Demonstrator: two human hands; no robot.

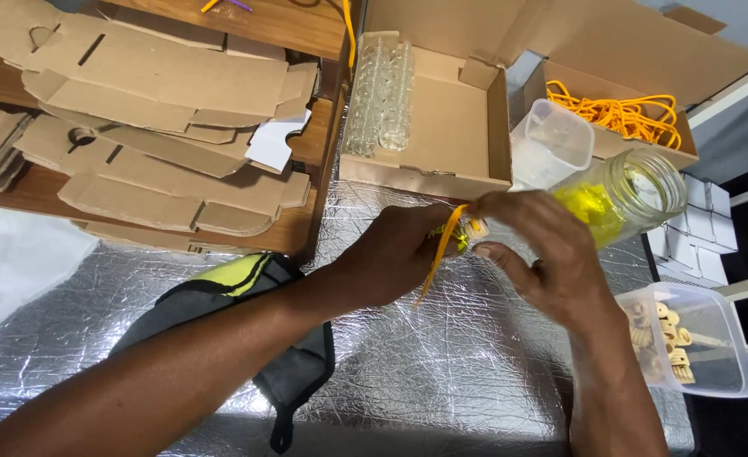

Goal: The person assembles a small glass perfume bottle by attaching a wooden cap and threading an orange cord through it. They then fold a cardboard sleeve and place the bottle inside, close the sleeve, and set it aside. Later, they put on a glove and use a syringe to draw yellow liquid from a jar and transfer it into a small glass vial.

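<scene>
Head view: left hand (pixel 399 254) and right hand (pixel 535 250) pinch an orange cord (pixel 438 254) at a clear glass jar's (pixel 624 196) neck; tying seems in hand, needing steady tension.

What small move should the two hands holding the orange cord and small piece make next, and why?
Probably draw the orange cord through the small piece: both the left hand and right hand pinch there, and the cord's free end hangs loose below.

Both hands meet over the foil-covered table (pixel 442 372): the left hand (pixel 395 254) pinches a yellow cord (pixel 439 254), the right hand (pixel 543 254) beside it, a glass jar (pixel 628 196) just beyond the fingers.
</scene>
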